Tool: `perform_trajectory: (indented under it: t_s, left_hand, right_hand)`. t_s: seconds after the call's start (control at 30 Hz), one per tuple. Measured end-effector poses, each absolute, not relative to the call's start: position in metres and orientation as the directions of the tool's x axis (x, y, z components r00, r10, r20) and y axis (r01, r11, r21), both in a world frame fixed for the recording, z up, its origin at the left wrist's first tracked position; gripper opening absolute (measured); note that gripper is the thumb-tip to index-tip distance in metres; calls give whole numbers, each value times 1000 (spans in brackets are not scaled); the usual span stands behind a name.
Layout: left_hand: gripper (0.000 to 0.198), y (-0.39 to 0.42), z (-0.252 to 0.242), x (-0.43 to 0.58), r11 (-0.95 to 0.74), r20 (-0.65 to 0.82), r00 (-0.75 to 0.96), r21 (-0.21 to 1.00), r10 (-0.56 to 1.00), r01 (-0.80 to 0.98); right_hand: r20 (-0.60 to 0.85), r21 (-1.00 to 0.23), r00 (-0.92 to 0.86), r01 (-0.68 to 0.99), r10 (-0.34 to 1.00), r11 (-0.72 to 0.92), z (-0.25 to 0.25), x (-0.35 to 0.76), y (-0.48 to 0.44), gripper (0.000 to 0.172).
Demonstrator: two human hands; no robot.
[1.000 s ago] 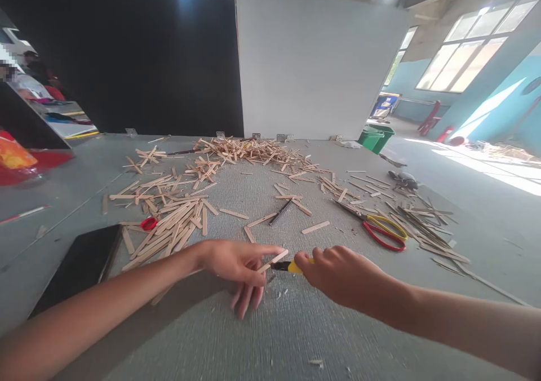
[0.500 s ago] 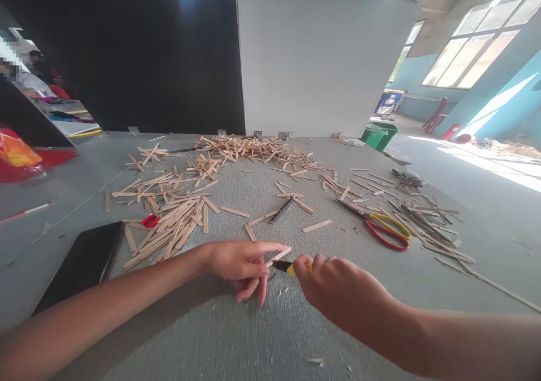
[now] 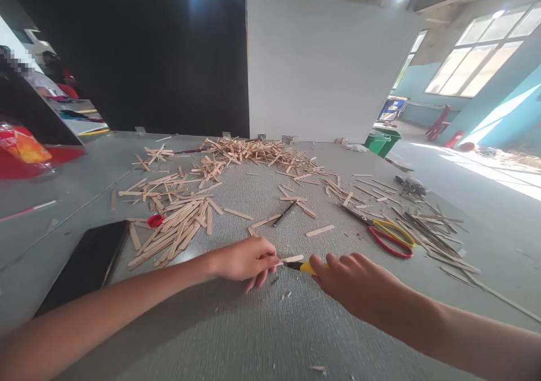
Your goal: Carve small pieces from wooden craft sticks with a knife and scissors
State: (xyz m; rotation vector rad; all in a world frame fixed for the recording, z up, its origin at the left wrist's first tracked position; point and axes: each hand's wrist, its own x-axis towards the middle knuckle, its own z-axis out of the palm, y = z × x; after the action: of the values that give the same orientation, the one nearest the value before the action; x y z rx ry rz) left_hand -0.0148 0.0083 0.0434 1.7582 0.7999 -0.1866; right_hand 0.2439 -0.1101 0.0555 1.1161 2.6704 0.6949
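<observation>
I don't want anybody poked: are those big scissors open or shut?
The scissors look shut, or nearly so: the blades lie together in one narrow point and the handles sit close.

The left hand [image 3: 247,260] is partly hiding a craft stick [image 3: 293,258], the right hand [image 3: 351,282] is covering most of a yellow cutter [image 3: 307,268], the frame is cropping a bottle [image 3: 26,147]
</observation>
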Motion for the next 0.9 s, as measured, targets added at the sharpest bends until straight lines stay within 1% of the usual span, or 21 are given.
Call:
perform_trajectory:
  t_s: [0.1,0.23,0.3,0.4,0.47,0.5,0.6,0.67,0.7,0.77,0.8,0.9]
  left_hand:
    - [29,7,46,-14,-177,-521,760,767,388,617]
    - [27,7,50,-14,-228,-534,767,746,357,626]
    - [26,6,52,-13,-256,-535,760,728,368,636]
    - [27,2,53,-11,-309,-514,751,697,415,647]
    - [27,-1,53,-9,-346,-488,753,681,442,645]
    - [26,-2,54,-9,-361,-478,755,675,450,643]
    - [26,-6,57,-10,-392,-466,759,661,454,640]
    - [26,-8,59,-10,-405,-467,760,651,453,642]
    - [26,-8,60,-10,-411,-467,759,646,453,643]
    - [26,-10,61,-8,-425,-466,757,634,458,646]
    - [26,-11,61,-7,-431,-463,757,628,462,648]
    - [26,-13,61,-5,-441,-459,754,617,471,651]
  right_hand:
    - [-4,447,-679,655,734,609,53,240,-110,19]
    - [5,421,-662,681,749,599,38,251,-92,10]
    - [3,405,-681,670,732,622,31,260,-80,6]
    - [-3,389,-705,652,709,651,31,265,-74,9]
    - [2,397,-704,652,710,645,38,257,-81,7]
    - [8,407,-699,656,715,636,42,252,-87,9]
    - [40,441,-670,678,742,588,51,236,-102,24]
    - [33,445,-683,664,729,602,51,236,-100,24]
    - [22,438,-694,654,720,617,50,240,-94,22]
    - [-21,410,-731,615,682,673,45,253,-79,12]
    - [-35,399,-740,605,671,689,42,259,-72,5]
    - [-51,394,-743,598,667,698,38,264,-67,6]
